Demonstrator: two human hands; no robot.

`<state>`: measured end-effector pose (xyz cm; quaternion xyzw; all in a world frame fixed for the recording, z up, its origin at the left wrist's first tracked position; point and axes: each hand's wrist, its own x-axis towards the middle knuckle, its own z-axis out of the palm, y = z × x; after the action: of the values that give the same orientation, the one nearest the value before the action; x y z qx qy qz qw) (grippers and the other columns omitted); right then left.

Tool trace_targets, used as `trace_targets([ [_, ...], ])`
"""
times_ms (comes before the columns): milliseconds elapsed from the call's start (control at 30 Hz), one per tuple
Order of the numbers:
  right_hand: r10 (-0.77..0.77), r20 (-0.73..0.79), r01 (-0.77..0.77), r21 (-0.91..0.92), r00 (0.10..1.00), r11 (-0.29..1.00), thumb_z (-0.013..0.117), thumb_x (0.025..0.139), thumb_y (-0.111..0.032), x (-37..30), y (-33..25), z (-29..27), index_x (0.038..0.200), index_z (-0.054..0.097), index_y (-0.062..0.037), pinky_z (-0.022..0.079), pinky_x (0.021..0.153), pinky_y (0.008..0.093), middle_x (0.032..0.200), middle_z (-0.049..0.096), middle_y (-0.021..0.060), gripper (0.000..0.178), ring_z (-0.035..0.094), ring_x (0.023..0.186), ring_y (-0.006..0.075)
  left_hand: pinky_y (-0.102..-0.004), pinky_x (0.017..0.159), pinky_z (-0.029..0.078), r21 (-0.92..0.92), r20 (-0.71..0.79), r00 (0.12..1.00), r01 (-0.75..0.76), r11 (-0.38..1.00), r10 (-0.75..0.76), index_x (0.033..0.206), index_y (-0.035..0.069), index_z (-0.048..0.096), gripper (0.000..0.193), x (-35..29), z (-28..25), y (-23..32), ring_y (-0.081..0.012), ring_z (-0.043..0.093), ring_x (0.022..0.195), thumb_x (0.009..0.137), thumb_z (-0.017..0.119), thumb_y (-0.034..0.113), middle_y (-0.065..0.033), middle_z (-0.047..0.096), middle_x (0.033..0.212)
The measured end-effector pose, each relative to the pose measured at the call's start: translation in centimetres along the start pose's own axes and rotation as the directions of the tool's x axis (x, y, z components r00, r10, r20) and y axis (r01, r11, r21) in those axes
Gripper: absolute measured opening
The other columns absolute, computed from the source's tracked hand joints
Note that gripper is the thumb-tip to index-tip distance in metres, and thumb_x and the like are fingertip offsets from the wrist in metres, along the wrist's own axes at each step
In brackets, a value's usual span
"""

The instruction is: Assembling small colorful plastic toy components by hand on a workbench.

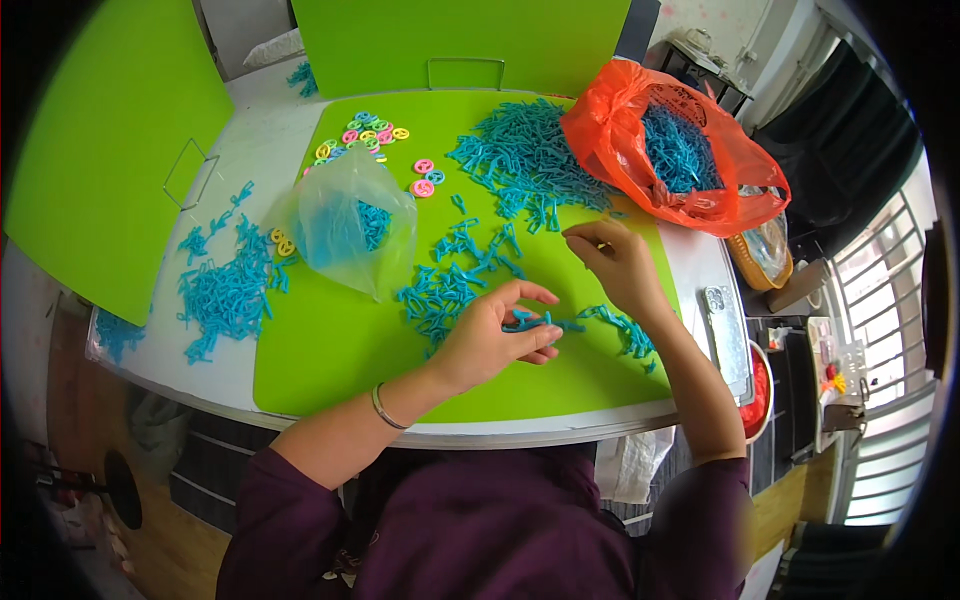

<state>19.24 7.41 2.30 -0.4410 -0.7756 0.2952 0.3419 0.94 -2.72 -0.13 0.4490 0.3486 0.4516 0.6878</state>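
My left hand [488, 338] is curled round a few small blue plastic pieces [534, 321], palm turned to the right, over a bright green mat [330, 365]. Higher up and to the right is my right hand [622, 268], thumb and fingertips pressed together; whatever they pinch is too small to make out. Just left of my left hand lies a loose heap of blue pieces [435, 305]. A short row of joined-looking blue pieces [625, 332] rests below my right hand. Beyond both hands spreads a large pile of blue pieces [530, 155].
An open red plastic bag [615, 135] full of blue pieces stands at the far right. A translucent bag [345, 230] sits left of centre, near colourful small rings [375, 130]. More blue pieces [225, 290] lie on the white table at left. A phone [718, 302] lies at the right edge.
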Motion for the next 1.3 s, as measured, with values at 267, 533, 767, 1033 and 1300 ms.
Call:
trace_targets([
  [267, 0.065, 0.149, -0.133, 0.506, 0.987, 0.852, 0.056, 0.09, -0.016, -3.0, -0.1, -1.0, 0.1, 0.061, 0.0027, 0.047, 0.065, 0.0242, 0.088, 0.062, 0.0052, 0.022, 0.056, 0.073, 0.0108, -0.0222, 0.065, 0.052, 0.173, -0.072, 0.997, 0.004, 0.985, 0.008, 0.093, 0.001, 0.058, 0.019, 0.5, -0.4, 0.0, -0.0113, 0.061, 0.069, 0.078, 0.069, 0.005, -0.0038, 0.061, 0.074],
  [533, -0.152, -0.024, 0.148, -0.131, 0.988, 0.98, 0.05, 0.089, -0.006, -3.5, -1.5, -0.6, 0.124, 0.042, -0.0018, 0.044, 0.063, 0.0247, 0.071, 0.051, 0.0053, 0.036, 0.054, 0.067, 0.0138, -0.0218, 0.067, 0.051, 0.359, 0.064, 0.98, -0.2, 0.912, 0.189, 0.122, 0.006, 0.05, 0.044, 0.4, -1.1, -0.5, -0.0107, 0.061, 0.074, 0.08, 0.061, -0.003, -0.0031, 0.054, 0.085],
  [767, -0.003, 0.132, -0.012, 0.113, 0.991, 0.994, 0.056, 0.087, -0.007, -3.5, -0.5, -0.6, 0.11, 0.054, 0.0006, 0.043, 0.065, 0.0238, 0.075, 0.053, 0.0017, 0.024, 0.052, 0.071, 0.0086, -0.0222, 0.071, 0.049, 0.44, -0.07, 0.978, -0.149, 0.886, 0.199, 0.133, 0.009, 0.037, 0.063, 0.1, -0.9, 1.1, -0.0103, 0.06, 0.078, 0.077, 0.063, -0.005, -0.0059, 0.056, 0.09],
  [1033, 0.08, 0.355, -0.305, 0.642, 0.932, 0.703, 0.062, 0.085, -0.013, -3.8, 0.2, 0.3, 0.103, 0.063, -0.0008, 0.048, 0.07, 0.0259, 0.089, 0.063, 0.0048, 0.022, 0.058, 0.08, 0.0113, -0.0222, 0.073, 0.049, 0.132, -0.093, 0.978, -0.173, 0.976, 0.186, 0.126, 0.003, 0.041, 0.054, 0.7, -1.2, 1.0, -0.0101, 0.06, 0.082, 0.079, 0.066, -0.001, -0.008, 0.062, 0.09],
  [1300, 0.193, 0.453, -0.484, 0.715, 0.871, 0.504, 0.063, 0.084, -0.015, -3.9, 0.2, 0.6, 0.096, 0.065, -0.0028, 0.048, 0.065, 0.0257, 0.084, 0.065, 0.0062, 0.017, 0.06, 0.075, 0.0137, -0.0205, 0.07, 0.048, 0.179, -0.121, 0.974, -0.167, 0.97, 0.19, 0.123, 0.001, 0.044, 0.049, 0.7, -1.4, 0.8, -0.0089, 0.06, 0.078, 0.079, 0.065, -0.002, -0.0071, 0.064, 0.085],
])
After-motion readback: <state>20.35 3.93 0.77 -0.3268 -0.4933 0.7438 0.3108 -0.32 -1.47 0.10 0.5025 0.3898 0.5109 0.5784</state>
